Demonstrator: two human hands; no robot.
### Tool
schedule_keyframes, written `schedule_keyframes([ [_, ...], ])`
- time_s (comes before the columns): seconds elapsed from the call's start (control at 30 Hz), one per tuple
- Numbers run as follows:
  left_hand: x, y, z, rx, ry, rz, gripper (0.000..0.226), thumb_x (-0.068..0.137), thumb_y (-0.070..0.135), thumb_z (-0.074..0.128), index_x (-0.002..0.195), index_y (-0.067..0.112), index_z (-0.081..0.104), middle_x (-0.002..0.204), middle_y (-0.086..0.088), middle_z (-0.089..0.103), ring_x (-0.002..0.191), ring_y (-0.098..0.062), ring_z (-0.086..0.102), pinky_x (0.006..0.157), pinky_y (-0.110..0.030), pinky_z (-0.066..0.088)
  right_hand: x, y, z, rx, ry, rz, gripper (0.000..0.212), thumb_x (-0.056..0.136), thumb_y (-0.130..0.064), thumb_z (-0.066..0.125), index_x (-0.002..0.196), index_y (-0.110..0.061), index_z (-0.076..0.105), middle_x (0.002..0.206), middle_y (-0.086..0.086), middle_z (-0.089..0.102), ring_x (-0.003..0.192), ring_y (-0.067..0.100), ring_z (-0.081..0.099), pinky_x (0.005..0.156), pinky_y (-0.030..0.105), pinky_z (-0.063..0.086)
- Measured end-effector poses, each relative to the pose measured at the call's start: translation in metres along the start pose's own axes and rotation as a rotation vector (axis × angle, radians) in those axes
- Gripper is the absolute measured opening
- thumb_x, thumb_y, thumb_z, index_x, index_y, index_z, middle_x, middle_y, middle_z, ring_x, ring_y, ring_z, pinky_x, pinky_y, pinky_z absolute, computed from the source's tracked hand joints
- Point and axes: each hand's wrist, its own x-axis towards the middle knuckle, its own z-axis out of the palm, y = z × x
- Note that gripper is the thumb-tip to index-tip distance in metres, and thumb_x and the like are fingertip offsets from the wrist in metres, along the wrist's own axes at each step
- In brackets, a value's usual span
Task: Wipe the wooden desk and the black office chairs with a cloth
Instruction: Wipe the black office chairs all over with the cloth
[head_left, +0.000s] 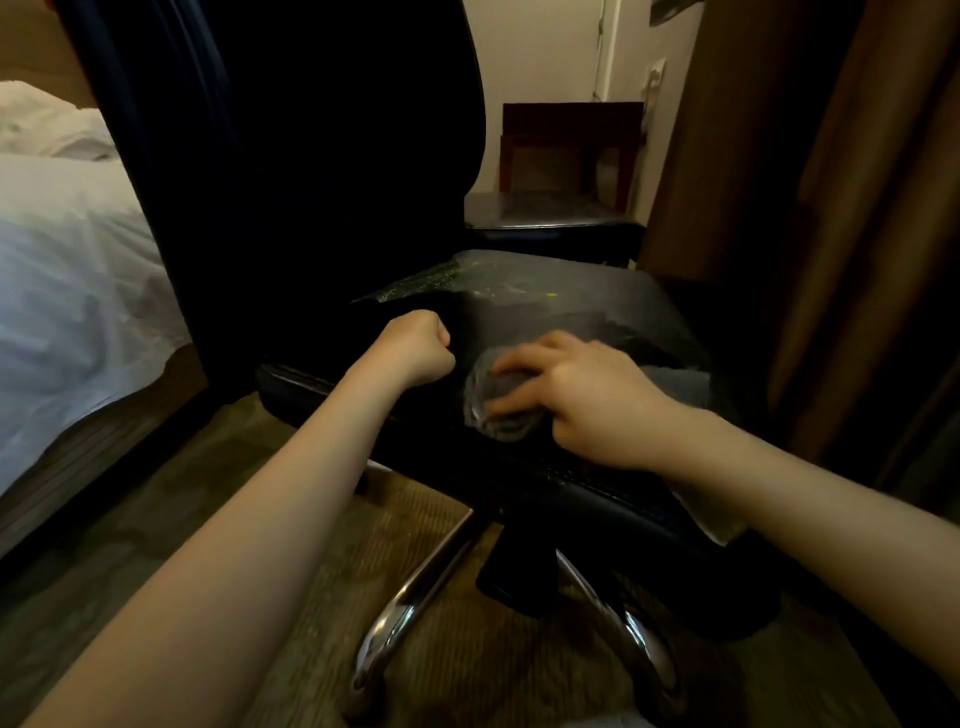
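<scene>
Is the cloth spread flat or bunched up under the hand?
Bunched: the cloth shows crumpled folds beneath the right hand, on the black chair seat.

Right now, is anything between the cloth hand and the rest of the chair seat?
Only to the left: the fisted left hand is over the seat, beside the cloth under the right hand. Toward the far edge, nothing visible blocks it.
</scene>
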Motion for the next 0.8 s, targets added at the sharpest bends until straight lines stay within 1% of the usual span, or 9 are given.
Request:
schedule_keyframes([
  [0.1, -0.005, 0.008, 0.005, 0.060, 0.026, 0.017, 0.027, 0.088, 0.001, 0.049, 0.067, 0.016, 0.040, 0.072, -0.001, 0.041, 0.075, -0.021, 0.044, 0.067, -0.030, 0.036, 0.019, 0.039, 0.009, -0.071, -0.054, 0.243, 0.054, 0.085, -0.006, 0.046, 0.127, -0.039, 0.057, 0.140, -0.008, 0.042, 0.122, 0.024, 0.038, 0.089, 0.036, 0.041],
  [0.17, -0.008, 0.009, 0.007, 0.098, 0.036, 0.023, 0.029, 0.086, -0.001, 0.049, 0.065, 0.016, 0.039, 0.069, -0.001, 0.039, 0.067, -0.020, 0.043, 0.059, -0.029, 0.034, 0.029, 0.082, 0.015, -0.143, -0.056, 0.464, 0.038, 0.091, -0.015, 0.050, 0.126, -0.028, 0.059, 0.136, 0.002, 0.046, 0.121, 0.031, 0.040, 0.093, 0.043, 0.041],
  [0.27, -0.012, 0.007, 0.008, 0.122, 0.059, 0.046, 0.033, 0.084, -0.002, 0.050, 0.062, 0.016, 0.034, 0.065, -0.002, 0.038, 0.057, -0.017, 0.037, 0.050, -0.029, 0.029, 0.025, 0.125, 0.021, -0.062, 0.031, 0.670, 0.037, 0.089, -0.014, 0.053, 0.125, -0.017, 0.060, 0.132, 0.010, 0.051, 0.122, 0.034, 0.045, 0.097, 0.044, 0.044],
  [0.4, -0.011, 0.021, 0.007, 0.114, 0.062, 0.063, 0.035, 0.084, -0.001, 0.050, 0.061, 0.018, 0.033, 0.064, -0.002, 0.036, 0.061, -0.020, 0.041, 0.055, -0.030, 0.031, 0.000, 0.105, 0.007, 0.129, 0.256, 0.524, 0.053, 0.076, 0.004, 0.050, 0.119, -0.024, 0.066, 0.130, 0.002, 0.055, 0.120, 0.025, 0.049, 0.102, 0.035, 0.042],
  [0.53, -0.009, 0.052, 0.016, 0.044, 0.003, 0.103, 0.022, 0.086, 0.003, 0.049, 0.068, 0.014, 0.043, 0.085, -0.009, 0.051, 0.095, -0.031, 0.056, 0.067, -0.028, 0.036, -0.021, 0.055, 0.005, 0.128, 0.084, 0.185, 0.063, 0.073, 0.007, 0.045, 0.115, -0.035, 0.066, 0.135, -0.012, 0.050, 0.124, 0.012, 0.043, 0.096, 0.027, 0.040],
  [0.6, -0.016, 0.064, 0.020, 0.020, -0.022, 0.147, 0.010, 0.085, 0.003, 0.048, 0.082, 0.011, 0.054, 0.096, -0.014, 0.056, 0.103, -0.032, 0.056, 0.071, -0.030, 0.039, -0.014, 0.085, 0.007, 0.152, 0.083, 0.307, 0.062, 0.073, 0.008, 0.044, 0.114, -0.032, 0.067, 0.134, -0.010, 0.052, 0.124, 0.015, 0.046, 0.098, 0.026, 0.040],
  [0.67, -0.021, 0.071, 0.022, 0.000, -0.040, 0.188, 0.019, 0.085, 0.004, 0.047, 0.101, 0.008, 0.058, 0.110, -0.016, 0.060, 0.108, -0.032, 0.055, 0.077, -0.030, 0.042, -0.014, 0.131, 0.017, 0.116, 0.095, 0.521, 0.056, 0.080, 0.005, 0.046, 0.118, -0.031, 0.065, 0.135, -0.005, 0.051, 0.122, 0.023, 0.046, 0.101, 0.033, 0.040],
  [0.73, -0.025, 0.075, 0.023, -0.003, -0.070, 0.233, 0.019, 0.085, 0.007, 0.050, 0.102, 0.009, 0.057, 0.114, -0.014, 0.060, 0.109, -0.030, 0.055, 0.075, -0.027, 0.039, -0.025, 0.161, 0.023, 0.119, 0.160, 0.729, 0.046, 0.086, 0.000, 0.048, 0.121, -0.028, 0.062, 0.135, 0.000, 0.049, 0.117, 0.029, 0.047, 0.098, 0.043, 0.044],
  [0.8, -0.026, 0.076, 0.025, 0.014, -0.125, 0.257, 0.008, 0.085, 0.016, 0.059, 0.091, 0.015, 0.054, 0.105, -0.009, 0.061, 0.103, -0.027, 0.056, 0.072, -0.024, 0.035, -0.039, 0.169, 0.026, 0.224, 0.292, 0.839, 0.046, 0.087, 0.005, 0.046, 0.120, -0.022, 0.063, 0.133, 0.001, 0.051, 0.114, 0.025, 0.052, 0.095, 0.036, 0.047],
])
